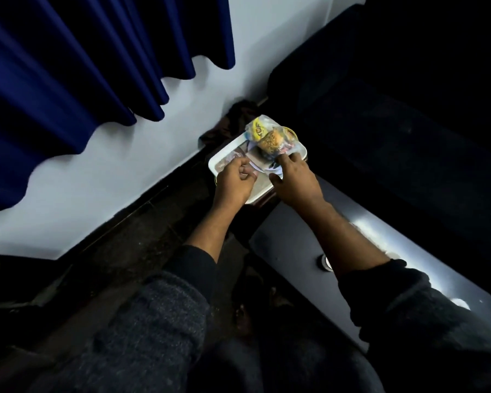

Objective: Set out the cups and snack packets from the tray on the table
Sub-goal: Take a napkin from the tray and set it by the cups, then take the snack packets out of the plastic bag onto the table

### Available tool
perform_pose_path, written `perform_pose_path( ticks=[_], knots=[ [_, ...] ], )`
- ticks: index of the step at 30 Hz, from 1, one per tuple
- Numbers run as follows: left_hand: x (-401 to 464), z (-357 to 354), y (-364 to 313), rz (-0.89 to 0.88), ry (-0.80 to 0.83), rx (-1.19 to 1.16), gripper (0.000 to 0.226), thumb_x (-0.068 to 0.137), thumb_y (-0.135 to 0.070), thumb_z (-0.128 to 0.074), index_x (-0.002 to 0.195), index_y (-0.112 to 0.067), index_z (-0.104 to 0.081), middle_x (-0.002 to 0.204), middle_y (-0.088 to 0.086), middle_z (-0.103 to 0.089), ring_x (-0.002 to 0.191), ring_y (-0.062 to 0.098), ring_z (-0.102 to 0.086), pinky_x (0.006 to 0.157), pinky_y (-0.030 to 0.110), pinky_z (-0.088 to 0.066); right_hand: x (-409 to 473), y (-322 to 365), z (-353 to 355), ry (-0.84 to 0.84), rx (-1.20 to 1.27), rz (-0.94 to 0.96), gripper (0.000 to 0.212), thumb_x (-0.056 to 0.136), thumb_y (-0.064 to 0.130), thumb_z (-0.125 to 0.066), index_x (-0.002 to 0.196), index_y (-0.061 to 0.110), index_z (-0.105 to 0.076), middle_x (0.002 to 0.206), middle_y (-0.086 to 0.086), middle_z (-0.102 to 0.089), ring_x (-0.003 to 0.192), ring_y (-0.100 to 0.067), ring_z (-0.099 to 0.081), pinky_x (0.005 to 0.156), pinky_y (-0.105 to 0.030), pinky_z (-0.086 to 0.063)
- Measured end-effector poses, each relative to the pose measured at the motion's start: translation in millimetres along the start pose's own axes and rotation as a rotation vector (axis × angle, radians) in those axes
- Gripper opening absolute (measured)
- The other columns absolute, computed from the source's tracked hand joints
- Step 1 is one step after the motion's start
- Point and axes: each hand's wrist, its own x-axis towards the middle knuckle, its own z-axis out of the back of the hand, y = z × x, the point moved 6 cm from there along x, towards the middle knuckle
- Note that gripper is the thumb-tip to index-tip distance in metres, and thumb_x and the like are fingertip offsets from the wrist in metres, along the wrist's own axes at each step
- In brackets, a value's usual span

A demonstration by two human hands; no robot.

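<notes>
We are looking down at a white tray [224, 154] that is sitting at the far end of the dark glossy bench [380, 236], close to the white wall [125, 165]. The clear snack packets [270, 136], yellow and orange inside, are lying piled on the far part of the tray. We are curling our left hand [234, 180] over the tray's near part; what it is pinching, we cannot tell. We are resting our right hand [294, 177], fingers loosely spread, against the packets' near edge. Blue curtains [68, 66] are hanging above.
</notes>
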Motion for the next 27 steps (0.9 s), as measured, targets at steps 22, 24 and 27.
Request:
perform_pose_path(
  ticks=[22,24,27],
  knots=[
    [213,-71,43,0.203,0.19,-0.147,0.022,0.091,-0.014,-0.069,0.112,-0.013,-0.065,0.107,0.009,-0.073,0.104,0.03,-0.07,0.098,0.047,-0.055,188,-104,-99,0.053,0.358,-0.519,0.044,0.089,0.029,-0.065,0.128,0.01,-0.06,0.128,-0.018,-0.058,0.11,-0.033,-0.062,0.088,-0.031,-0.048],
    [238,-85,57,0.248,0.226,-0.152,0.029,0.092,-0.017,-0.07,0.119,-0.008,-0.062,0.112,0.014,-0.072,0.105,0.032,-0.069,0.098,0.047,-0.055,199,-122,-121,0.044,0.444,-0.648,0.046,0.091,0.037,-0.065,0.127,0.009,-0.061,0.126,-0.017,-0.062,0.11,-0.03,-0.063,0.081,-0.026,-0.044],
    [269,-105,75,0.318,0.281,-0.199,0.037,0.095,-0.021,-0.067,0.127,-0.006,-0.057,0.121,0.016,-0.067,0.11,0.029,-0.066,0.095,0.04,-0.055,215,-143,-158,-0.036,0.61,-0.855,0.059,0.094,0.051,-0.058,0.132,0.005,-0.057,0.129,-0.017,-0.063,0.118,-0.032,-0.06,0.087,-0.031,-0.046]
  ],
)
